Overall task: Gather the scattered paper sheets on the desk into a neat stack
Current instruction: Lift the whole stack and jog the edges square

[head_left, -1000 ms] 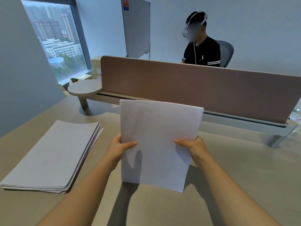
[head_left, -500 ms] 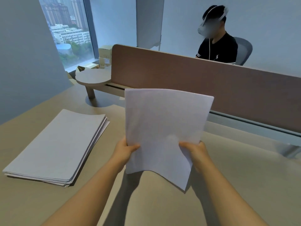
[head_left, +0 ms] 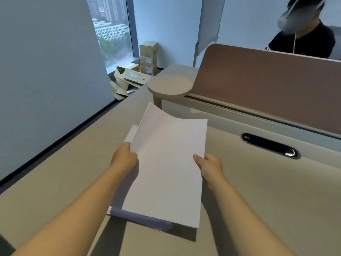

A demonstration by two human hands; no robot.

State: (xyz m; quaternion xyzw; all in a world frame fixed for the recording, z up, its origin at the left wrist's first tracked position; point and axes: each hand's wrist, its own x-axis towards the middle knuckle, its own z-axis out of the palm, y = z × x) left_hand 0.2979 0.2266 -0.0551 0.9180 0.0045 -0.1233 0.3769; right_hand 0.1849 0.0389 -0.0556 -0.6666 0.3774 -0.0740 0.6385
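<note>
Hovering just above the stack (head_left: 118, 213), the sheet (head_left: 166, 167), long axis near-to-far, is pinched by left hand (head_left: 124, 159) and right hand (head_left: 210, 168).

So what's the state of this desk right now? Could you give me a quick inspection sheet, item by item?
Surface: beige desk, with a brown divider panel along its far edge.
Job's things: held sheets, far edge curling up, above the paper stack lying on the desk; whether they touch cannot be told.
Clutter: small round shelf on a post at the divider's end.
Hands: left hand grips the sheets' left edge; right hand grips the right edge.
Cables: nothing seen; a dark cable slot is set in the desk.
Surroundings: cardboard boxes by the window; another person sits behind the divider.
</note>
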